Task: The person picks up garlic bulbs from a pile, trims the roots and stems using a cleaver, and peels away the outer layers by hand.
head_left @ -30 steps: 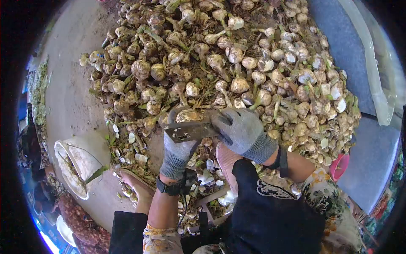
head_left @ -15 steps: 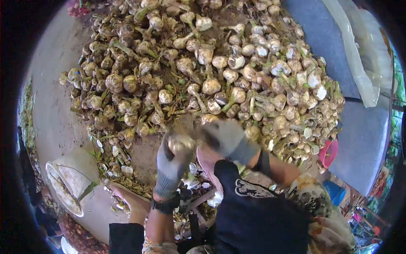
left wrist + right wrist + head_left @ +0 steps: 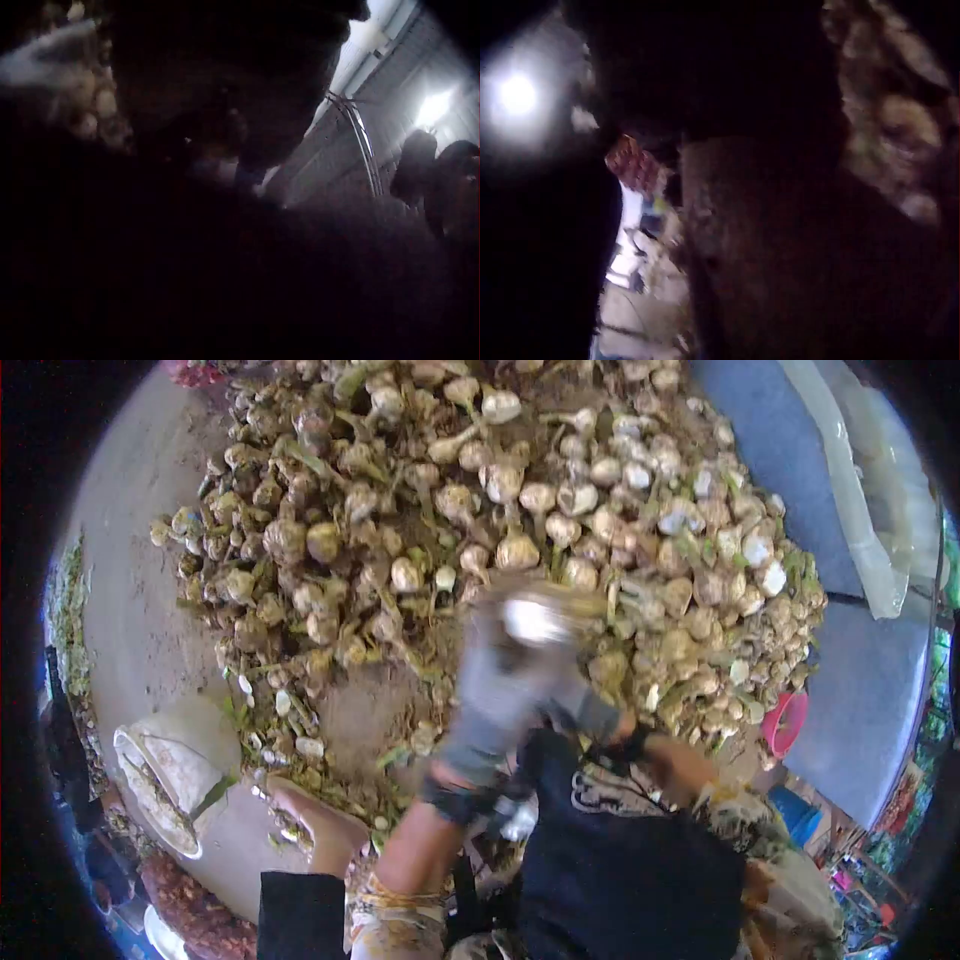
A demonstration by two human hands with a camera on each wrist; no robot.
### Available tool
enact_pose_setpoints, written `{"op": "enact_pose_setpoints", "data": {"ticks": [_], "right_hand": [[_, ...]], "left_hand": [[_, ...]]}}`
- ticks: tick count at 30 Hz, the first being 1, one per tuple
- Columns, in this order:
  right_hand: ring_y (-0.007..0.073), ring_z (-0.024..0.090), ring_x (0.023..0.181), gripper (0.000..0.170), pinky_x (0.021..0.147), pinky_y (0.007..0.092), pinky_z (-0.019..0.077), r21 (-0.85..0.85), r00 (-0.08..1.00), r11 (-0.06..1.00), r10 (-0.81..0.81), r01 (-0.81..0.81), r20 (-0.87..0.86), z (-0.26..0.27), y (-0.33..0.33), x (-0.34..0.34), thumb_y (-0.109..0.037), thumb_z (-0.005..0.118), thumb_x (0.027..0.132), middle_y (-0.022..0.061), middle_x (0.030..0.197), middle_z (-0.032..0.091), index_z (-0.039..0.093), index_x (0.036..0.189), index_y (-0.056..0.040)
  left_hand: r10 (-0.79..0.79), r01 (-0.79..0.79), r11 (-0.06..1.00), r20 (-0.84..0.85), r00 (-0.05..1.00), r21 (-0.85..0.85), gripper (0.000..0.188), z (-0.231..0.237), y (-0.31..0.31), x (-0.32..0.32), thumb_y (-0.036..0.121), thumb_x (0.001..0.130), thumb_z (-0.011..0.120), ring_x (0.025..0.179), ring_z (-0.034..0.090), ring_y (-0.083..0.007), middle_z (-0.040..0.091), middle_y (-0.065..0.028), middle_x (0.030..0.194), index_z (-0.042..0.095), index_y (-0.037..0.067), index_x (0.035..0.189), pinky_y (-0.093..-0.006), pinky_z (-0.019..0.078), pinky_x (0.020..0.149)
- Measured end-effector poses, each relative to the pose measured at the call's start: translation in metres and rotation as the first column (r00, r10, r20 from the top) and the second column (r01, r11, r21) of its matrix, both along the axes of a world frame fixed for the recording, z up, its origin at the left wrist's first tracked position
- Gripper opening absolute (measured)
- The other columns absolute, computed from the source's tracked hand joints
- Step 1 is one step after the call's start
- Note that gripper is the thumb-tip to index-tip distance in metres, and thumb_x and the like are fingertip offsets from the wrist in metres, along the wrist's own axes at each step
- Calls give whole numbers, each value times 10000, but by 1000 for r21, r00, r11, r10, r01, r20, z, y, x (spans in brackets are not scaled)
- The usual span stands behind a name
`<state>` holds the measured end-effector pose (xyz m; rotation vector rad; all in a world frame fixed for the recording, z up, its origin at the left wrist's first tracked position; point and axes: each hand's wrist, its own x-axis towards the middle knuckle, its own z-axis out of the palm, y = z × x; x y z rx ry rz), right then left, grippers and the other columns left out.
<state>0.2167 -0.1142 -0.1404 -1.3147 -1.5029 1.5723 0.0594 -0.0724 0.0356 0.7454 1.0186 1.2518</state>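
In the head view my gloved left hand (image 3: 505,685) is blurred and raised at the near edge of the garlic pile (image 3: 400,575). It grips a garlic bulb (image 3: 535,622), which shows as a bright white patch at the fingers. My gloved right hand (image 3: 580,710) is close beside it, largely hidden behind the left hand. It holds a wide-bladed knife; a brown blurred streak at the fingers is all that shows of it there. A flat dark brown surface (image 3: 735,225) fills the middle of the right wrist view. The left wrist view is mostly dark.
A whitish bucket (image 3: 195,760) lies tipped on the floor at left. Peelings and cut stems lie around my feet. At right are a blue-grey panel (image 3: 860,700), clear plastic sheeting (image 3: 870,550) and a pink bowl (image 3: 785,722). Reddish sacks (image 3: 195,910) lie at lower left.
The blade lay across the bulb one second ago, then the hands parted slightly. My left hand has since moved right and up, overlapping the right hand. The head view has also shifted.
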Motion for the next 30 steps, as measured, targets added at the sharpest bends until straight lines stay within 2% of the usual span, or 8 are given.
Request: {"op": "enact_pose_setpoints", "data": {"ticks": [1,4,7,11,15,21,25,30], "right_hand": [[201,620,828,397,724,311,517,134,996,991,6,-18,86,-27,-5,9,-218,648,843,52,1000,625,513,1159,-18],[148,609,785,366,678,270,509,-392,975,893,-188,221,120,61,7,46,-207,658,839,51,936,621,530,1125,-18],[121,577,678,304,612,270,496,-542,959,806,-283,238,0,69,18,64,-231,677,825,26,811,604,574,1028,-30],[127,587,683,384,626,291,500,-433,977,878,-211,203,30,70,30,43,-272,712,792,30,846,633,579,1056,-27],[199,634,747,402,656,312,497,-98,970,988,-96,121,225,48,39,26,-256,689,799,91,918,661,571,1112,-33],[289,622,743,328,638,395,515,486,754,760,8,-432,657,145,88,-37,-275,622,784,110,888,605,589,1066,-110],[295,608,739,402,617,408,498,583,716,604,-31,-543,697,144,85,-44,-268,677,711,100,941,588,577,1073,-127],[301,609,811,544,697,438,500,424,628,691,56,-585,776,148,74,-46,-312,711,668,103,986,582,544,1149,-122]], "left_hand": [[-82,88,984,-41,996,156,705,-1,9,19,109,706,759,1032,545,-265,480,-143,1211,351,24,1274,-370,457,905],[97,198,939,-768,633,282,732,-44,43,20,305,740,731,1164,452,-303,465,-218,1248,375,-8,1297,-406,379,978],[-227,-123,964,-971,71,-234,741,-110,84,-20,419,684,745,1064,514,-409,516,-267,1156,469,-24,1209,-418,436,917],[-288,43,958,-944,163,-284,660,-148,90,-48,383,712,733,1087,494,-377,504,-244,1182,501,10,1204,-427,401,952],[4,-24,997,-285,958,-67,521,-135,58,-69,125,814,628,1066,526,-224,523,-99,1244,437,39,1291,-317,437,895],[-25,-9,985,-196,980,-171,583,-53,10,-69,-68,810,512,848,554,-111,562,-34,959,334,67,1348,-237,473,739],[-3,-19,996,-241,970,-90,579,-42,-4,-68,26,839,597,886,573,-136,578,-49,1004,319,72,1345,-259,485,765],[-49,42,999,-487,872,-25,672,-69,-18,-77,186,812,699,949,583,-167,576,-83,1036,312,118,1357,-277,483,814]]}}
